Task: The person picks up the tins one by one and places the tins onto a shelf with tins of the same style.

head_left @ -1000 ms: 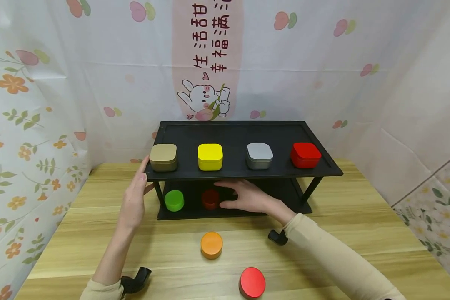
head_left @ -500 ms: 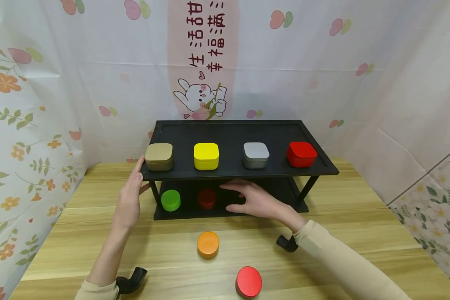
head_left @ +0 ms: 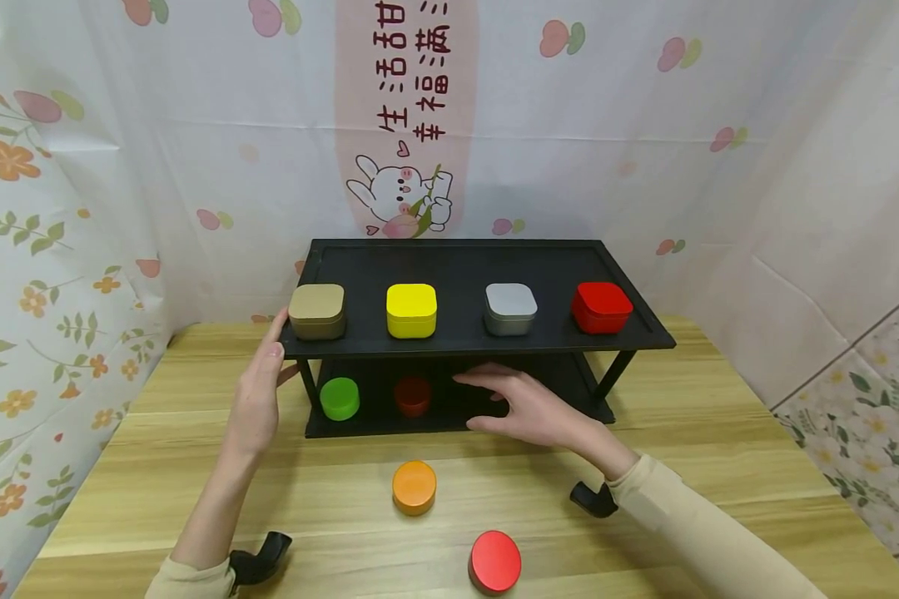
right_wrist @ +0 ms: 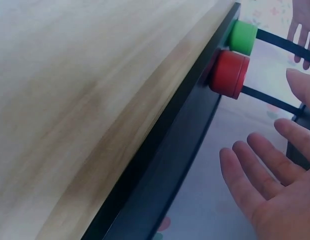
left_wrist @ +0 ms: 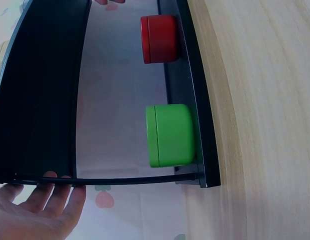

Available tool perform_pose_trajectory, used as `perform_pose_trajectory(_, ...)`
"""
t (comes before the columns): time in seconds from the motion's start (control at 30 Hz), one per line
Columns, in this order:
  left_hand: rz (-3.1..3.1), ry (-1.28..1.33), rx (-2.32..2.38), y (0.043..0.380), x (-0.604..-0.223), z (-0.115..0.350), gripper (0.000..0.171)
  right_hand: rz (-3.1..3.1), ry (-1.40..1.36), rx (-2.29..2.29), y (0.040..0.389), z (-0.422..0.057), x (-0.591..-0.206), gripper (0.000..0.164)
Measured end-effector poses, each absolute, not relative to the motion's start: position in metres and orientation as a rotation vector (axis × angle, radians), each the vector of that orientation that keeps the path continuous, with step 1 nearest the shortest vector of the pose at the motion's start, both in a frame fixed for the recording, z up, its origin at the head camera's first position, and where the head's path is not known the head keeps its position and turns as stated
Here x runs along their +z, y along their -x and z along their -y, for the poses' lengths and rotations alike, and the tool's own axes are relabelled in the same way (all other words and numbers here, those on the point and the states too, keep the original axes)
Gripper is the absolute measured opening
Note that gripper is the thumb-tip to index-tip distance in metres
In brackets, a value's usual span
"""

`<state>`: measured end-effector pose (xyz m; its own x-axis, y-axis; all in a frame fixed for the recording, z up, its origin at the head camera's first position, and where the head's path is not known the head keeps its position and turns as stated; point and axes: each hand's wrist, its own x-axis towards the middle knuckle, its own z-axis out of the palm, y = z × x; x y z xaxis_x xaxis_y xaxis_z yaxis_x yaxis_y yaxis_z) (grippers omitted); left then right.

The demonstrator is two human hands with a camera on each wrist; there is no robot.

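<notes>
A black two-tier shelf (head_left: 449, 266) stands on the wooden table. My left hand (head_left: 257, 403) grips the left end of its upper tier, thumb at the front corner and fingers along the side and beneath. On the lower tier sit a round green tin (head_left: 340, 399) at the left and a round dark red tin (head_left: 413, 396) beside it, both lidded in the left wrist view. My right hand (head_left: 528, 408) hovers at the lower tier's front, right of the red tin. In the right wrist view its fingers (right_wrist: 265, 165) are spread, holding nothing, apart from the red tin (right_wrist: 229, 74).
Along the upper tier stand square tins: tan (head_left: 318, 313), yellow (head_left: 411, 311), silver (head_left: 510, 309) and red (head_left: 602, 308). In front of the shelf, an orange round tin (head_left: 414, 488) and a bright red one (head_left: 494, 562) lie on the table (head_left: 330, 516). A patterned curtain (head_left: 255, 191) hangs behind.
My right hand has drawn away from the dark red tin toward the right, leaving it standing on the lower tier. The left hand stays at the shelf's end. The head view has shifted slightly.
</notes>
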<state>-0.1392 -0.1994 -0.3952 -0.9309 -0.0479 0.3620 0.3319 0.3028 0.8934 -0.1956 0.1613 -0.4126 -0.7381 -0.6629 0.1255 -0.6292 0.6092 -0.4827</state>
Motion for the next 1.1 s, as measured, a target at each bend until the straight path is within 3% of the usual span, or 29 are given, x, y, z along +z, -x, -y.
perform_pose_trajectory(1.1,2.252,0.250,-1.659,0.139,-0.396,0.199,0.054,-2.598,1.182,-0.828,0.159,-0.180,-0.419,0.059)
